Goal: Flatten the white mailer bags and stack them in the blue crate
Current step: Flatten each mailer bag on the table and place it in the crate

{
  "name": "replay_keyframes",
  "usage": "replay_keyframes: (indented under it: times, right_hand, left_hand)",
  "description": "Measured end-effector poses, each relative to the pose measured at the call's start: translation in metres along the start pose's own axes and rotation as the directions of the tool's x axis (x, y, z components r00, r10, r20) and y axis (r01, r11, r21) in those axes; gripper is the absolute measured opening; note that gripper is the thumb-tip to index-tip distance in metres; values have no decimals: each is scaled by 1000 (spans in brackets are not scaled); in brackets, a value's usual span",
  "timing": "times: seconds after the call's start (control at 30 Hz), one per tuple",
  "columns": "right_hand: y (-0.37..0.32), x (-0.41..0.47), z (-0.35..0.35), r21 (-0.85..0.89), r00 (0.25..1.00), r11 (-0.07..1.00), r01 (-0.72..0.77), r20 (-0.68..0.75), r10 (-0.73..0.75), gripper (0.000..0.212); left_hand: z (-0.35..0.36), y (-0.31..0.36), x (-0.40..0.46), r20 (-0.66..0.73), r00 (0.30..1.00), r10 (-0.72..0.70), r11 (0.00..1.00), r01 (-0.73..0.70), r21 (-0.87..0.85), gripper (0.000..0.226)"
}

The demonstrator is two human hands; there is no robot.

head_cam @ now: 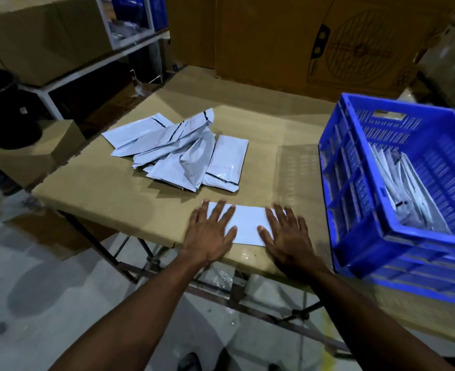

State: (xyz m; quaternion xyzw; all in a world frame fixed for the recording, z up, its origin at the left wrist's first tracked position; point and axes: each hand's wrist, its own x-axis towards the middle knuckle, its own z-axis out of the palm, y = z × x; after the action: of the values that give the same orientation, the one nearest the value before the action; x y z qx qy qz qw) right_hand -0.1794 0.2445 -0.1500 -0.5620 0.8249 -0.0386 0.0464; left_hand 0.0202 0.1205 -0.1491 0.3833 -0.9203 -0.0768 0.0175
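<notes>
Cardboard covers the tabletop (114,188), where both hands, left hand (210,234) and right hand (287,236), press a white mailer bag (247,226) flat, fingers (222,210) straight and spread. More rumpled mailer bags (178,151) lie beyond; the blue crate (354,183) sits right.

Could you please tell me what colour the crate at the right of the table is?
The crate is bright blue, with slotted walls; the head view shows it.

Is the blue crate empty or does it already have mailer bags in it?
Not empty. The blue crate already holds several white mailer bags leaning against its near-side wall; much of the crate's floor is hidden, so a count cannot be told.
</notes>
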Motion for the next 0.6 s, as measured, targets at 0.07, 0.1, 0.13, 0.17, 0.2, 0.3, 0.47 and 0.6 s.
replay_keyframes:
  times: [0.07, 0.1, 0.13, 0.17, 0.2, 0.3, 0.47, 0.6]
  right_hand:
    - [-3, -1, -3, 6, 999, 999, -38, 14, 38, 74]
    - [-7, -2, -4, -24, 999, 998, -53, 0, 53, 73]
    - [-11, -2, -5, -75, 998, 995, -63, -36, 60, 72]
    - [-16, -2, -6, -105, 997, 993, -61, -47, 56, 70]
    - [-21, 0, -8, -107, 998, 994, -29, -51, 23, 69]
    - [-27, 8, -4, -43, 989, 988, 146, 42, -144, 72]
    - [-5, 6, -6, 96, 990, 992, 79, 108, -90, 79]
    - [5, 5, -15, 37, 987, 997, 71, 142, -75, 90]
  left_hand:
    - [1, -8, -5, -4, 1000, -24, 1000, 24, 8, 72]
    - [0, -10, -6, 3, 1000, -27, 999, 27, 17, 72]
    - [1, -10, -5, 9, 1000, -29, 999, 29, 23, 73]
    - [1, -10, -4, 7, 1000, -29, 999, 29, 24, 74]
    - [0, -8, -3, 15, 999, -33, 999, 32, 22, 75]
    - [0, -9, -3, 36, 999, -29, 999, 27, 33, 78]
    - [-3, -10, 0, 62, 998, -25, 1000, 24, 15, 70]
    - [-2, -12, 2, 57, 998, -21, 1000, 21, 5, 70]
